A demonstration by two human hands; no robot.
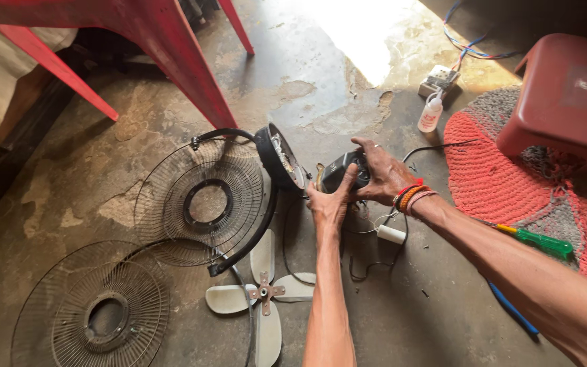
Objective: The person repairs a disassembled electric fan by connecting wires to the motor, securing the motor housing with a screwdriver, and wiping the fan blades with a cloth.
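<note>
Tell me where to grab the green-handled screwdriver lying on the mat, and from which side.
Grip the green-handled screwdriver around its thick green handle, coming down from above. It lies flat on the red crocheted mat, handle pointing right and free of the right hand and forearm, while the yellow collar end runs under the arm. The handle is the widest, most exposed part.

A stained, cracked concrete floor [388,319] with a bright sunlit patch [354,34] at the top. Red metal table legs [171,47] stand upper left; a red plastic stool [565,95] sits on a red-and-grey woven rug [490,177].
</note>
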